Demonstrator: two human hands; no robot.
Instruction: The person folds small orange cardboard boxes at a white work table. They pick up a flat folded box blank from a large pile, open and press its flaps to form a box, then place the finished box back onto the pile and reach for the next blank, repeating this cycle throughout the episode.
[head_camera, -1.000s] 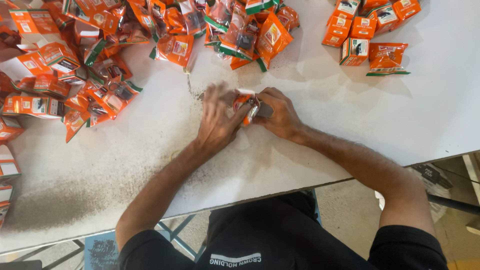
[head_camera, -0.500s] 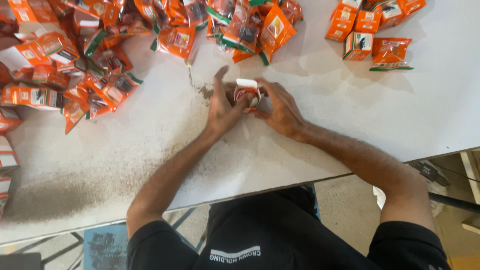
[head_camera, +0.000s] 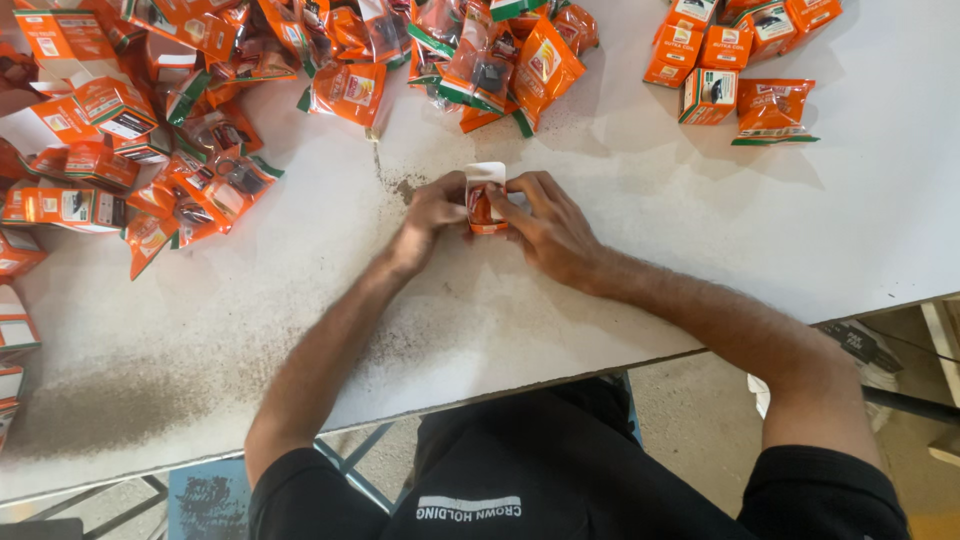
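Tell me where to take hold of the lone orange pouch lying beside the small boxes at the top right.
Grip the orange pouch by its near green-edged seam, coming from the table's front side; it lies flat, boxes crowd its left, and the near side looks open.

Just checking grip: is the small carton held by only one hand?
No, both the left hand and right hand clasp the small carton.

The scene is lit brightly and evenly from above, and soft shadows are cast on the white table (head_camera: 700, 230). Slight blur and wide-angle bending are seen at the edges.
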